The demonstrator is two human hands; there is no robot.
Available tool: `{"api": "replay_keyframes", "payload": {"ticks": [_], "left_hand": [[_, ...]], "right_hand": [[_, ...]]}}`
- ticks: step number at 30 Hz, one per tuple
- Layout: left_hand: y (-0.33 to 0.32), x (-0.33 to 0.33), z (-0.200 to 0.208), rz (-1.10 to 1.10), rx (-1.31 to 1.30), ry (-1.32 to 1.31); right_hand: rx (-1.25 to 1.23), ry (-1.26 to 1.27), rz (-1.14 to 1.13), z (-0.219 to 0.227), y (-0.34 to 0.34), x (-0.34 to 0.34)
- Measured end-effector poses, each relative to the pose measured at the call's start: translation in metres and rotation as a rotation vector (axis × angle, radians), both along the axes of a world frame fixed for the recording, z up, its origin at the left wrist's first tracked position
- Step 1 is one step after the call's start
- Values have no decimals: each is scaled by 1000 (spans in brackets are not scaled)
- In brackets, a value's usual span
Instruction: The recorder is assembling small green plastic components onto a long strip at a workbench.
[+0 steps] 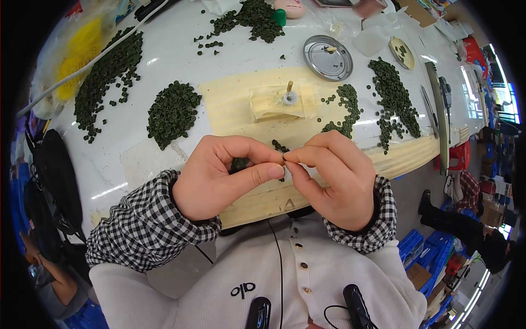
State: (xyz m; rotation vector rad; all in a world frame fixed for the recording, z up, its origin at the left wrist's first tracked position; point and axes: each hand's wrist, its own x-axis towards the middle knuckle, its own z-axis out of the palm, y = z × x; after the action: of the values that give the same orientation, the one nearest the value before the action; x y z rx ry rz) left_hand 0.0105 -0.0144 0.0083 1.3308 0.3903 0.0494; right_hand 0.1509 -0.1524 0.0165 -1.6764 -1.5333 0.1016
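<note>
My left hand (pixel 222 175) and my right hand (pixel 334 178) meet fingertip to fingertip over the near edge of the table. Between the pinched thumbs and forefingers is a tiny dark green piece (pixel 284 159), mostly hidden by the fingers. Both hands are closed on it. Just beyond the fingertips lie a few small dark green parts (pixel 280 146), and more show behind my left thumb. Past them stands a tape-covered block (pixel 279 103) with a small pot (pixel 290 98) on top, a thin stick rising from it. Yellowish tape or paper (pixel 230 109) covers the table around the block.
Piles of small dark green parts lie at the left (pixel 172 114), far left (pixel 112 71), back (pixel 255 19) and right (pixel 394 101). A round metal lid (pixel 329 57) sits behind the block. Tweezers (pixel 430 109) lie near the right edge. A cable (pixel 98 57) crosses the left side.
</note>
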Motion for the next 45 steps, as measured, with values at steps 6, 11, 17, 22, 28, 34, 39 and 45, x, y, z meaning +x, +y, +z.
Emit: {"api": "replay_keyframes", "payload": {"ticks": [6, 11, 17, 22, 28, 34, 39, 45], "left_hand": [[2, 1, 6, -16, -297, 48], [4, 0, -2, 8, -504, 21], [4, 1, -6, 32, -518, 6], [4, 0, -4, 61, -517, 24], [2, 1, 1, 107, -430, 58], [6, -1, 0, 92, -498, 45], [0, 3, 6, 148, -330, 116], [3, 1, 2, 113, -353, 88]], "right_hand": [[-73, 97, -76, 5, -1, 1], [-17, 180, -68, 7, 1, -1], [16, 191, -75, 6, 3, -4], [1, 174, -61, 3, 1, -3], [14, 196, -81, 4, 4, -6], [20, 178, -74, 4, 4, -6], [22, 143, -99, 2, 4, -8], [31, 173, -93, 2, 3, -10]]}}
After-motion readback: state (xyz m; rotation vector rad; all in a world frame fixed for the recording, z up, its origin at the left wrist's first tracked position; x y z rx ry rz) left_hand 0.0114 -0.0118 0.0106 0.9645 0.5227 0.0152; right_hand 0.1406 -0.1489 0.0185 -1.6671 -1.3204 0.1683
